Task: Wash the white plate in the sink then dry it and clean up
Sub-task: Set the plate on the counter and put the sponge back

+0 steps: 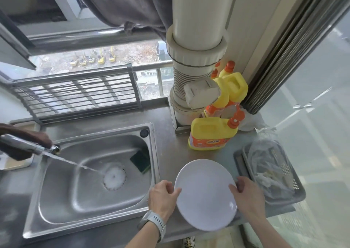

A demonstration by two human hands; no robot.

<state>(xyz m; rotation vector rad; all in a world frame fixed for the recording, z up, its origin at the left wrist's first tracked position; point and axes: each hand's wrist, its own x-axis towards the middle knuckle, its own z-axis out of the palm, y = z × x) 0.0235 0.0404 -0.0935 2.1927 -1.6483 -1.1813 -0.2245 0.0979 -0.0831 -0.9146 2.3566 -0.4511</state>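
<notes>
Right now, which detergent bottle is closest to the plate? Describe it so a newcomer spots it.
Start at the steel sink, then go right across the counter toward the white pipe. A cluster of yellow bottles stands at its foot; the one meant is the front bottle, standing alone nearest the white plate, its orange label facing the camera.

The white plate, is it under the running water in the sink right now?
No, both hands hold the white plate over the counter right of the sink, while the water stream hits the drain.
</notes>
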